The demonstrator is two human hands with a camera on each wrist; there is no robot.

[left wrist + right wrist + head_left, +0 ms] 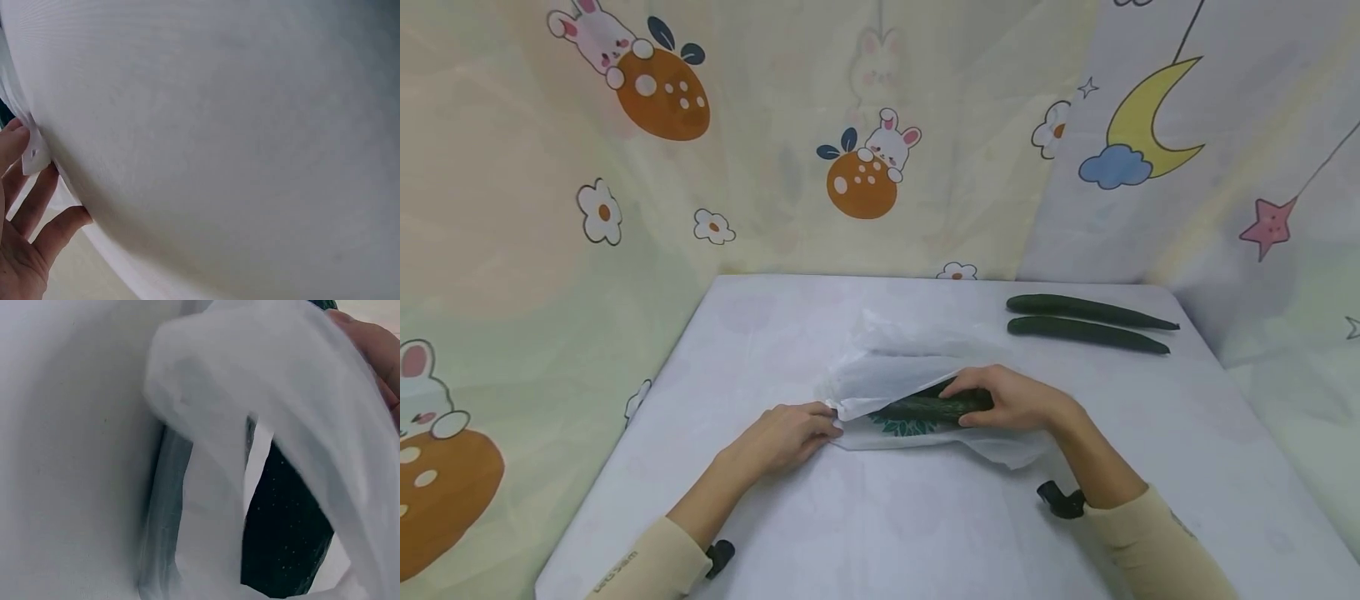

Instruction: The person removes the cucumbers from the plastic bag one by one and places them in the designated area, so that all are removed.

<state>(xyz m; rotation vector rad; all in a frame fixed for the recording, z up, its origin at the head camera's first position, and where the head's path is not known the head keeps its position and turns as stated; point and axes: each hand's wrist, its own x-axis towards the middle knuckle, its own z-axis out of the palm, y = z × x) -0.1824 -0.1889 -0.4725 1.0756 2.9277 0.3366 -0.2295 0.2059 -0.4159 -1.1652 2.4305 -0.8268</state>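
Observation:
A thin white plastic bag [891, 375] with a green print lies in the middle of the table, its side lifted. My left hand [793, 433] pinches the bag's left end; in the left wrist view the fingers of the left hand [31, 225] meet the white film. Partly inside the bag is a dark green cucumber [928, 408], gripped near its right end by my right hand [1011, 400]. The right wrist view shows that cucumber [284, 531] behind blurred film, with the right hand [378, 353] partly cut off. A long greyish shape shows through the film beside it.
Two more cucumbers, a farther one [1086, 311] and a nearer one [1086, 333], lie side by side at the back right of the white table [925, 533]. A patterned cloth [985, 167] hangs behind the table's back edge.

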